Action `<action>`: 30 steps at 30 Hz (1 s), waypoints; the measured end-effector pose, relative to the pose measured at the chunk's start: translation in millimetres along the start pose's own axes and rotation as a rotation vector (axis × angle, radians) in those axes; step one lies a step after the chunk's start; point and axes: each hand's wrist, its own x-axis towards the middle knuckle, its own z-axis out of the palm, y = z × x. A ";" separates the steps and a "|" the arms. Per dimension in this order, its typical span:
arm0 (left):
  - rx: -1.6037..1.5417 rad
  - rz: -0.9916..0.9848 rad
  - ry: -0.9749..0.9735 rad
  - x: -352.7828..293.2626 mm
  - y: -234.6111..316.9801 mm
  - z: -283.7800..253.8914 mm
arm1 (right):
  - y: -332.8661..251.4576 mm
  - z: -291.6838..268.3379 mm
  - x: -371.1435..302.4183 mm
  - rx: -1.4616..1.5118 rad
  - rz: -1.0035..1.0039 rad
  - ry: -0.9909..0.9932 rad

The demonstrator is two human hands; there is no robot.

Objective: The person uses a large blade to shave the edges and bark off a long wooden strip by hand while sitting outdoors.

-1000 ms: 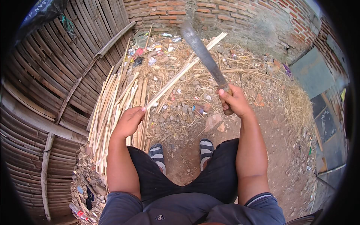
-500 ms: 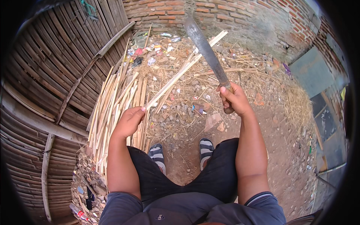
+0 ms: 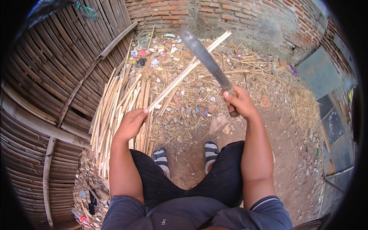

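Raised slightly since a second ago, the blade (image 3: 205, 57) stays gripped in the right hand (image 3: 239, 102); left hand (image 3: 132, 123) clasps and steadies a slat (image 3: 184, 74) for splitting.

We see the left hand (image 3: 132, 123) holding the near end of a long split bamboo strip (image 3: 184, 76), which runs up and to the right over the dirt ground (image 3: 291, 153). Under and left of that hand lies a pile of pale bamboo slats (image 3: 115, 103), just beside the woven bamboo fence (image 3: 50, 76) on the left. The right hand (image 3: 238, 102) grips a long metal machete (image 3: 203, 57) above the strip. The brick wall (image 3: 237, 15) stands behind; two sandalled feet (image 3: 186, 153) sit between the forearms.
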 end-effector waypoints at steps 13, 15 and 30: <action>0.015 0.004 -0.011 1.7 2.7 2.3 | 4.5 -7.0 2.9 0.030 -0.058 0.002; 0.017 0.010 0.003 0.9 -0.7 -0.6 | 7.6 0.8 5.4 -0.060 -0.039 -0.039; 0.005 -0.019 -0.001 1.4 -4.6 -1.2 | 2.4 5.1 1.5 -0.229 -0.067 0.063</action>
